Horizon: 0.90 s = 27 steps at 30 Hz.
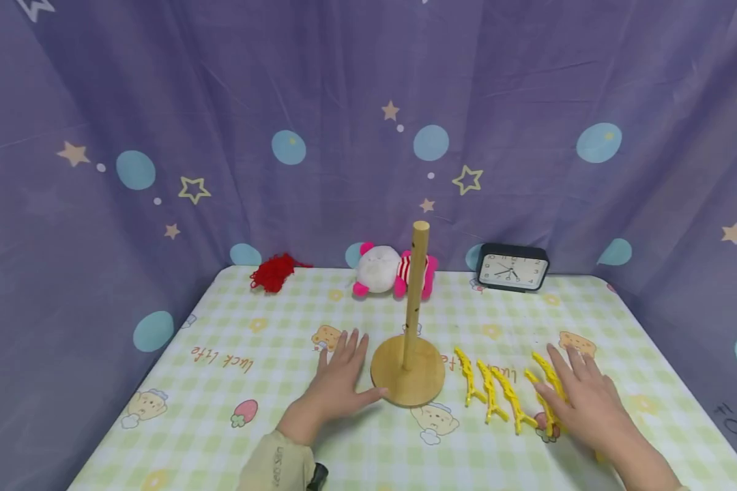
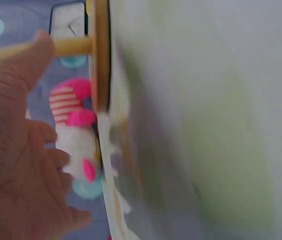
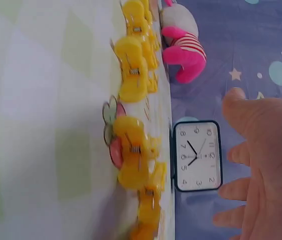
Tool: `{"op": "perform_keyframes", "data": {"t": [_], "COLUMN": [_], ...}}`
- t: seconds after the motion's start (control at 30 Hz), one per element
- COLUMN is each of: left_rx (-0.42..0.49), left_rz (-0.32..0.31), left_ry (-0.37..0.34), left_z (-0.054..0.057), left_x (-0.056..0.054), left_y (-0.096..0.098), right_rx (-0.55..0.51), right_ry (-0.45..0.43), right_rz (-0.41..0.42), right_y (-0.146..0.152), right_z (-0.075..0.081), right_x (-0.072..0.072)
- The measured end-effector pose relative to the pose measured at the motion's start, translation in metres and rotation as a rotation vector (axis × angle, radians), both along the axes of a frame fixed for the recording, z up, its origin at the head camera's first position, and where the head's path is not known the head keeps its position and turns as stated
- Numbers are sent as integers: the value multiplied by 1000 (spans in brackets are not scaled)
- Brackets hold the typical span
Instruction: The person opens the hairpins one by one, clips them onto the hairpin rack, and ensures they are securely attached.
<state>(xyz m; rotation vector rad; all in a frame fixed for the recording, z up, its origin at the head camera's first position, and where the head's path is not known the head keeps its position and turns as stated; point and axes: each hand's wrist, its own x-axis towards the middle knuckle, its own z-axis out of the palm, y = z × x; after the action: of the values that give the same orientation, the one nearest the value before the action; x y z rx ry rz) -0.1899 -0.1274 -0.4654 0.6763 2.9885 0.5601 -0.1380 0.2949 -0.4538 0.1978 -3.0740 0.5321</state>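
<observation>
Left hand, fingers extended and empty, is hovering beside the stand; right hand, likewise, is hovering by the clips, which are looking light, springy, best pinched mid-length.

The desk is covered by a green-and-white checked cloth. Along its far edge are placed a tangled bundle of red string at the left, a pink-and-white plush toy with red stripes near the middle, and a black rectangular clock with a white face at the right; behind them, a purple fabric curtain is printed with stars and blue ovals.
</observation>
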Motion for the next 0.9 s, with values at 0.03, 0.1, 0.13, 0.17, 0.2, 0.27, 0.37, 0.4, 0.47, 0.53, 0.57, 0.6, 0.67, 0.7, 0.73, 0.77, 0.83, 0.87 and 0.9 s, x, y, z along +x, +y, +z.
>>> {"op": "perform_keyframes", "data": {"t": [0.03,0.1,0.13,0.17,0.2,0.27,0.37,0.4,0.47,0.53,0.57,0.6,0.67,0.7,0.73,0.77,0.83,0.87,0.9], "left_rx": [5,22,23,28,29,22,-4,-10,-25,-33,-37,-40,-54,-58,-59,-61,-65,-64,-64], "left_rz": [-9,-26,-32,-36,-39,-40,-30,-26,-20,-17,-16,-15,-11,-10,-9,-7,-3,-2,-2], "left_ry": [-30,-87,-109,-129,-145,-175,-205,-211,-218,-220,-220,-220,-225,-226,-227,-230,-232,-233,-235], "left_z": [0,0,-1,-2,-2,-5,-9,-10,-11,-11,-11,-12,-12,-12,-11,-11,-13,-13,-12], "left_x": [-1,-2,-3,-4,-4,-6,-8,-8,-9,-9,-9,-9,-9,-9,-9,-9,-10,-10,-10], "left_y": [3,7,10,11,13,16,18,19,20,21,22,23,24,25,25,25,26,26,26], "right_rx": [2,9,12,14,14,32,52,59,73,85,91,95,98,98,99,99,103,106,112], "right_ry": [6,10,3,-1,-6,-34,-110,-144,-227,-299,-330,-356,-410,-435,-455,-476,-496,-499,-496], "right_rz": [6,13,11,9,5,-21,-72,-90,-127,-154,-164,-174,-195,-204,-211,-217,-213,-206,-198], "right_y": [3,9,12,15,18,24,34,36,41,44,45,46,48,48,49,50,51,51,51], "right_z": [0,-1,-1,-1,-2,-3,-5,-6,-8,-10,-12,-13,-15,-15,-17,-18,-21,-22,-23], "right_x": [1,2,3,4,5,6,6,6,6,10,12,15,20,23,24,25,27,27,27]}}
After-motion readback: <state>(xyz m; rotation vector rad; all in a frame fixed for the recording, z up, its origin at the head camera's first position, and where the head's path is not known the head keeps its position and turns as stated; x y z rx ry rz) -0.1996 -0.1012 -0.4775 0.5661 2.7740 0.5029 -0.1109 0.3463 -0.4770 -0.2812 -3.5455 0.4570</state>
